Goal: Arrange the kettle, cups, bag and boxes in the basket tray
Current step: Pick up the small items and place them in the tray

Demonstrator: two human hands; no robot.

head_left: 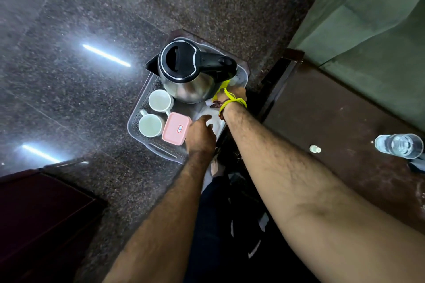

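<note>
Two cups (156, 113) sit side by side in the tray (161, 151), just beside the pink box (176, 128), whose lid carries a small red-and-white sticker too small for me to read. The kettle (188, 69) stands at the tray's far end, black lid up, spout pointing left. Something white (212, 115) lies between my hands; I cannot make out what it is, as my arms cover most of it. My left hand (200, 134) reaches in next to the box, fingers loosely extended, gripping nothing I can see. My right hand (234, 93), yellow thread (232, 101) at the wrist, is tucked low behind the kettle's handle side; its fingers are hidden, so I cannot tell its grip. On the brown surface (333, 122) at right stands a glass (399, 146).
</note>
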